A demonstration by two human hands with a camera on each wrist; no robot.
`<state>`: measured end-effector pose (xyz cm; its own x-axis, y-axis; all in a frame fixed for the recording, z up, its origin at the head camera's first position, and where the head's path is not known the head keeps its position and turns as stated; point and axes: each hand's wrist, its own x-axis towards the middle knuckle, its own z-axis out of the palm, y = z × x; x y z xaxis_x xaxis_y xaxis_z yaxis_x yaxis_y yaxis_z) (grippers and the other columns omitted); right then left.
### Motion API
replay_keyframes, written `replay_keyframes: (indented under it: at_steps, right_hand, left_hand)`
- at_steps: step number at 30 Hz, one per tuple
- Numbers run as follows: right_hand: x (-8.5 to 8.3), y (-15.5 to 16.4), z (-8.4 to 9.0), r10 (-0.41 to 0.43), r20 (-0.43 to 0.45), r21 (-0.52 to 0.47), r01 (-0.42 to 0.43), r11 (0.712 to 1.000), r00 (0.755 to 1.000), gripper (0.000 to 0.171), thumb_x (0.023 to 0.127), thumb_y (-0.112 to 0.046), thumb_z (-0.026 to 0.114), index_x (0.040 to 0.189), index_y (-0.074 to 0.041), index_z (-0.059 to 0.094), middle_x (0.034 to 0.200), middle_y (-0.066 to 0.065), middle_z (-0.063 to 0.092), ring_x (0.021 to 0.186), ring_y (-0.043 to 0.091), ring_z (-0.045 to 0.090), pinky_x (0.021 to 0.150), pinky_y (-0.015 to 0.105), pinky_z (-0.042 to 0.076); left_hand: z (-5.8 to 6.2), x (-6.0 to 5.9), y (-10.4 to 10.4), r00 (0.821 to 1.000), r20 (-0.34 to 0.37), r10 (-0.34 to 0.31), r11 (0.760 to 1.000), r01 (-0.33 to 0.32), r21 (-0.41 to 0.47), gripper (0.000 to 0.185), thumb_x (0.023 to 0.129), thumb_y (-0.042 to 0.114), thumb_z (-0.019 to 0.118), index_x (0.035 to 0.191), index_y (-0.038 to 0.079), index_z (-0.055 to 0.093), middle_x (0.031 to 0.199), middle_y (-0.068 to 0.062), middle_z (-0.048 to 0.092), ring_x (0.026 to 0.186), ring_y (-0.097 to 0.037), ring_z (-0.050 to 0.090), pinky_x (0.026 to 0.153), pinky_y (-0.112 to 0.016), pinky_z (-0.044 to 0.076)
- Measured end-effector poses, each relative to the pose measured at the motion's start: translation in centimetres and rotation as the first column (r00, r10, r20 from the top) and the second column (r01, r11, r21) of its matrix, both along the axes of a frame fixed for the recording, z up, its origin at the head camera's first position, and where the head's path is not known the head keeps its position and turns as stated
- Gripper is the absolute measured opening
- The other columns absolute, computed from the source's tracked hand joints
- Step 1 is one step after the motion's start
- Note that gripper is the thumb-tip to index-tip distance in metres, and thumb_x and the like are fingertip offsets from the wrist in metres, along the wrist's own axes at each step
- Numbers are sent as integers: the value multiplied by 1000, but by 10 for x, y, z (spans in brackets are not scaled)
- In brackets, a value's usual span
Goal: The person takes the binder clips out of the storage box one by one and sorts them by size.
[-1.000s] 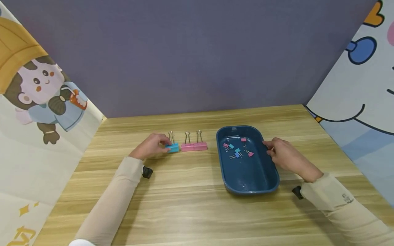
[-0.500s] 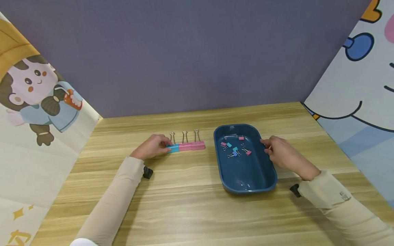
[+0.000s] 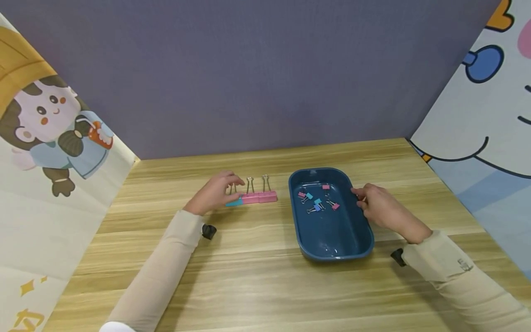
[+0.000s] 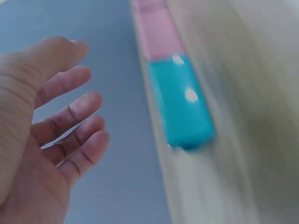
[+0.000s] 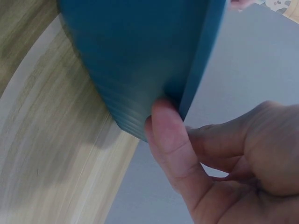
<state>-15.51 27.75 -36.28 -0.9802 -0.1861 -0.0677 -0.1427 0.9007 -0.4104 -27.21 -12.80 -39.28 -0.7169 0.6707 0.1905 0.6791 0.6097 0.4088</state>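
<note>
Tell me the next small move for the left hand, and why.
Probably reach across to the tray for another small clip. The left hand is open and clear of the blue clip, which sits flush against the pink clips; the right hand grips the tray's rim.

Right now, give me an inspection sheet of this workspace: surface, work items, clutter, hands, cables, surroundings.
Surface: wooden table, light grain, flat.
Work items: three large binder clips in a row, blue clip at the left end, two pink clips beside it, handles up. Blue tray to their right, holding small binder clips in pink and blue.
Clutter: nothing seen.
Hands: left hand open, fingers spread just above the blue clip, not gripping it. Right hand grips the tray's right rim, thumb on the outer wall.
Cables: nothing seen; a small black wrist unit on each sleeve.
Surroundings: purple back wall, cartoon-print panels on both sides.
</note>
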Motion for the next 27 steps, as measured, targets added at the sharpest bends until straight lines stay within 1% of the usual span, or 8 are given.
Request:
replay_keyframes:
  at_steps: [3, 5, 9, 12, 17, 20, 25, 27]
  right_hand:
    - [0, 0, 0, -6, 6, 0, 6, 1000, 1000, 37, 90, 8, 54, 125, 17, 48, 98, 23, 54, 68, 21, 48, 55, 29, 41]
    - [0, 0, -1, -6, 4, 0, 6, 1000, 1000, 38, 90, 8, 54, 126, 17, 48, 95, 21, 54, 69, 21, 48, 55, 29, 42]
    - [0, 0, 0, -6, 3, 0, 6, 1000, 1000, 39, 90, 8, 53, 127, 17, 47, 93, 19, 54, 69, 22, 49, 56, 29, 42]
    - [0, 0, 0, -2, 2, 2, 2, 1000, 1000, 39, 90, 8, 53, 127, 17, 47, 93, 19, 54, 70, 22, 49, 56, 29, 42]
    - [1, 1, 1, 7, -5, 5, -7, 1000, 1000, 39, 89, 8, 54, 126, 17, 47, 92, 19, 54, 69, 21, 49, 56, 29, 43]
    - [1, 0, 1, 6, -7, 15, -6, 1000, 1000, 39, 89, 8, 54, 127, 17, 47, 91, 18, 54, 69, 21, 50, 56, 28, 43]
    - [1, -1, 2, 4, 2, 18, -4, 1000, 1000, 40, 90, 7, 54, 128, 17, 47, 91, 17, 54, 69, 22, 50, 56, 28, 43]
    - [1, -1, 2, 5, 4, 18, -5, 1000, 1000, 40, 90, 7, 54, 128, 17, 46, 91, 17, 54, 69, 21, 50, 56, 29, 43]
  left_hand:
    - [10, 8, 18, 996, -75, -54, 998, 54, 9, 26, 85, 17, 72, 108, 5, 67, 102, -8, 62, 91, -22, 57, 79, -34, 47]
    - [17, 14, 31, 991, -102, -82, 996, 84, 15, 26, 84, 17, 72, 107, 5, 68, 102, -8, 62, 92, -19, 56, 81, -34, 47]
    - [27, 28, 59, 986, -126, -112, 993, 114, 10, 26, 85, 22, 72, 107, 7, 68, 97, -2, 62, 93, -19, 56, 82, -32, 46]
    - [34, 35, 80, 982, -139, -130, 991, 130, -5, 26, 85, 24, 71, 105, 8, 68, 91, 1, 61, 89, -18, 55, 80, -30, 45]
    - [45, 45, 112, 984, -112, -136, 991, 134, -28, 23, 87, 25, 69, 105, 10, 68, 90, 2, 61, 85, -13, 54, 77, -27, 45]
    - [49, 49, 127, 990, -67, -121, 992, 118, -51, 24, 88, 29, 67, 106, 12, 68, 90, 3, 60, 84, -11, 53, 75, -24, 44]
    - [48, 53, 151, 996, 29, -85, 994, 87, -68, 26, 88, 28, 68, 109, 12, 67, 92, 0, 60, 83, -11, 50, 69, -20, 45]
    - [45, 54, 159, 995, 46, -84, 993, 87, -85, 27, 88, 28, 68, 109, 11, 67, 92, 0, 60, 81, -11, 51, 68, -18, 45]
